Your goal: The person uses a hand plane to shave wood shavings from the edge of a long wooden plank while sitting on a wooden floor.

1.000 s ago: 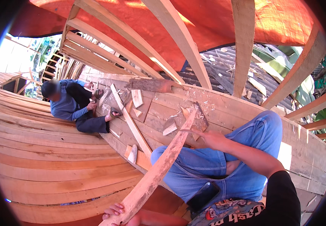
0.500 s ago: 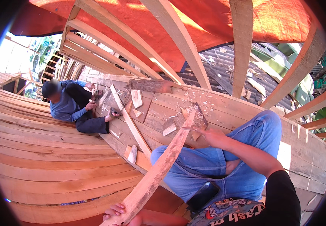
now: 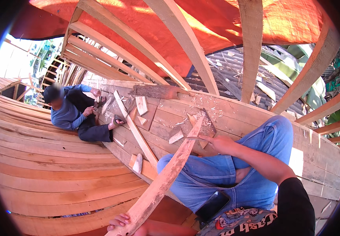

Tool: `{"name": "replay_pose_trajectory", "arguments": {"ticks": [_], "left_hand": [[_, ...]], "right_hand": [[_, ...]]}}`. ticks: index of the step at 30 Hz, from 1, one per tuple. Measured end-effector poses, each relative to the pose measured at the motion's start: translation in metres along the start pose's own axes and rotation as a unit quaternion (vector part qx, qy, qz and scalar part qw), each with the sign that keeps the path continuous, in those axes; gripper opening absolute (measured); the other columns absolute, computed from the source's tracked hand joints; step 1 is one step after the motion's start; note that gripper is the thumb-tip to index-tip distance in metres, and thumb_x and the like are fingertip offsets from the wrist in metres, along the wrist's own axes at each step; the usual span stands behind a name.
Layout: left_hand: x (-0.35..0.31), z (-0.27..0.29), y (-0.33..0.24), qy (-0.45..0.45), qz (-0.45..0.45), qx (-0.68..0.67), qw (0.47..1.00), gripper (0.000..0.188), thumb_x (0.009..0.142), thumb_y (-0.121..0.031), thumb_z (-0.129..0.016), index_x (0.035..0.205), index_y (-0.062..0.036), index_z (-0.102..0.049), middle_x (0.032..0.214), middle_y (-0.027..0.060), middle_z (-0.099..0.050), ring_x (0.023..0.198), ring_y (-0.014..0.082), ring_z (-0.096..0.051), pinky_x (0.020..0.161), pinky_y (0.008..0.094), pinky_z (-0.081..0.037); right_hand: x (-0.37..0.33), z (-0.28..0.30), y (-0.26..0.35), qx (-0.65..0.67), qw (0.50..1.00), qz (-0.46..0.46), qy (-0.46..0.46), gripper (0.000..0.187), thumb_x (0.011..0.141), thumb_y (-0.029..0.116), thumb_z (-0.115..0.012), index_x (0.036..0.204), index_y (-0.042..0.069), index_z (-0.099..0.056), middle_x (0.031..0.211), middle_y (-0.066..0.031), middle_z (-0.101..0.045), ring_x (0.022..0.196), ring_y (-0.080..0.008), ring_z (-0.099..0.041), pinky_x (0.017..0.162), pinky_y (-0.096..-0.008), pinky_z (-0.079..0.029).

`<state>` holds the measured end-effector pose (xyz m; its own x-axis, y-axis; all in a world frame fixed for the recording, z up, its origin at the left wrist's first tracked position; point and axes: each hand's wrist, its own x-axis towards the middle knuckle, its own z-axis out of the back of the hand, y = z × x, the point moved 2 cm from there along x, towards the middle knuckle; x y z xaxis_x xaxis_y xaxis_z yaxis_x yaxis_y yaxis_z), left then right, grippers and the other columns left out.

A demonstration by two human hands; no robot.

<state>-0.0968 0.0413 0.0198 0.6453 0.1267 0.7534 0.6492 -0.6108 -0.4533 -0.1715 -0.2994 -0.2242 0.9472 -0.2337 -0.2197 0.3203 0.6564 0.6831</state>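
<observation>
Bowed planking spreads left of the board; flat decking runs beyond it and off to its right. Orange tarp slung high beyond the board's far end. Curved timber ribs rise in a row, also beyond it. Co-worker, blue top and dark trousers, seated well left of the board; item in their hands too small to tell.

Person's jeans, legs folded, mostly right of the board. Board itself: long, pale, dark-flecked, slanting over the left thigh. Long axis runs near-left to far-right; tapered end points away from the body. Far tip overlaps a dark wooden block; contact cannot be told.

Narrow strip on the decking, left of the board, angled away leftward. Rough dark log beyond the far tip, to its left.

Left hand gripping the board's near end. Right hand, just right of the board toward its tip, closed on a thin-bladed tool, blade across the wood. Phone on the lap, right of the board. Pale offcut left of the tip; shavings scattered beyond it.
</observation>
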Motion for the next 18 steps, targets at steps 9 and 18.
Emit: {"name": "replay_pose_trajectory", "arguments": {"ticks": [9,18], "left_hand": [[0.005,-0.003,0.008,-0.009,-0.006,-0.008,1.000,0.041,0.083,-0.038,-0.046,0.105,-0.0046,-0.051,0.079,0.0123,-0.052,0.066,0.0234,-0.049,0.054,0.0376,-0.042],[0.001,-0.011,0.006,-0.015,-0.010,0.027,0.999,0.040,0.082,-0.037,-0.048,0.104,-0.0038,-0.050,0.077,0.0113,-0.049,0.065,0.0228,-0.047,0.054,0.0366,-0.041]], "right_hand": [[0.008,-0.009,-0.014,-0.024,0.999,-0.020,-0.033,0.058,0.092,0.020,-0.046,0.144,0.033,-0.025,0.068,-0.0189,-0.060,0.060,-0.0344,-0.061,0.053,-0.0466,-0.047],[0.010,-0.014,-0.037,0.005,0.999,-0.030,-0.033,0.057,0.091,0.020,-0.047,0.144,0.028,-0.029,0.072,-0.0189,-0.061,0.061,-0.0348,-0.061,0.055,-0.0457,-0.048]]}}
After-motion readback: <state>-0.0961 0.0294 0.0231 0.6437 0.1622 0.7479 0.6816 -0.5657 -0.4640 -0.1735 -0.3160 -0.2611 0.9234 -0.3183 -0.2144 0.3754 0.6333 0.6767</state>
